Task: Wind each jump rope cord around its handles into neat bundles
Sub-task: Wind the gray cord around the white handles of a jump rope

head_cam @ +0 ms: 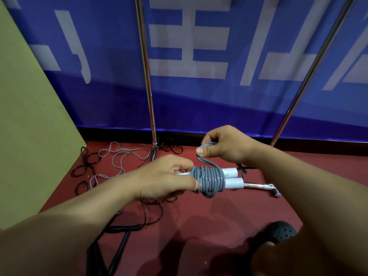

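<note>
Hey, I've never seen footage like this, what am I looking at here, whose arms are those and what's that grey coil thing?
There is no machine here. One camera worn on a person's head looks down at their own arms. The left hand grips two white jump rope handles laid side by side, with a grey cord coiled around them. The right hand pinches the cord's loose end, apparently mid-wrap. On the red floor lie more loose cords, grey and black, not yet wound.

Red floor (pixel 199 226). Blue banner (pixel 199 100) with white characters behind two chrome poles (pixel 147 76). Olive panel (pixel 29 116) at left.
</note>
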The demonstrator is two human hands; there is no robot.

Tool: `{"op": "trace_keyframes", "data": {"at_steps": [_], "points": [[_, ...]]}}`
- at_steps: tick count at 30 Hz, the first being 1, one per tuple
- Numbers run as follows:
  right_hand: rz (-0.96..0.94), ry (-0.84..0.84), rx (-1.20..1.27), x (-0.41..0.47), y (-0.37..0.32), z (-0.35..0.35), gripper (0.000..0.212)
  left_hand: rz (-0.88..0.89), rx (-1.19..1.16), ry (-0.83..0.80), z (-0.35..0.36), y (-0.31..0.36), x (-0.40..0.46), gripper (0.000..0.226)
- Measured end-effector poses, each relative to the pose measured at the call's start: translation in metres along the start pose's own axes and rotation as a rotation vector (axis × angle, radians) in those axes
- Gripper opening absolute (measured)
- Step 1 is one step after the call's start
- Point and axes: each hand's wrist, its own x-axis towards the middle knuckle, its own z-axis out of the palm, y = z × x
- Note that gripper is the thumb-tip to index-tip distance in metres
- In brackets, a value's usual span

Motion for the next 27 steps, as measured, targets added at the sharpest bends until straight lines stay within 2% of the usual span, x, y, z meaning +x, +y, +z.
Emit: {"op": "trace_keyframes", "data": {"at_steps": [1, 2, 6, 8, 10, 11, 13, 15, 20, 24, 27], "points": [[0.0, 0.002, 0.027, 0.001, -0.001, 0.0, 0.029, -0.004, -0.076, -0.005, -0.001, 0.002, -0.001, 0.009], [0.009, 0.002, 0.068, 0.0, -0.002, 0.0, 0.03, -0.002, -0.134, -0.009, -0.001, 0.004, -0.001, 0.013], [0.064, -0.027, 0.231, 0.001, -0.008, 0.001, 0.03, 0.037, -0.291, -0.007, -0.005, 0.006, -0.001, 0.053], [0.125, -0.042, 0.342, 0.004, -0.011, 0.008, 0.026, 0.056, -0.33, 0.0, -0.007, 0.007, 0.0, 0.06], [0.139, -0.058, 0.381, 0.004, -0.013, 0.015, 0.037, 0.069, -0.345, 0.019, -0.008, 0.008, 0.0, 0.061], [0.119, -0.072, 0.36, 0.004, -0.012, 0.018, 0.039, 0.072, -0.346, 0.039, -0.008, 0.008, 0.0, 0.06], [0.073, -0.064, 0.221, -0.002, -0.018, 0.022, 0.024, 0.072, -0.344, 0.109, -0.01, 0.01, 0.0, 0.055], [0.102, 0.006, 0.135, -0.001, -0.016, 0.022, 0.032, 0.078, -0.35, 0.189, -0.01, 0.011, 0.001, 0.044], [0.165, 0.041, 0.22, 0.002, -0.018, 0.033, 0.028, 0.102, -0.35, 0.325, -0.011, 0.011, 0.002, 0.024], [0.186, 0.006, 0.229, 0.004, -0.02, 0.036, 0.027, 0.093, -0.347, 0.438, -0.012, 0.01, 0.006, 0.007], [0.187, -0.023, 0.21, 0.004, -0.021, 0.04, 0.032, 0.059, -0.327, 0.52, -0.014, 0.004, 0.01, 0.012]]}}
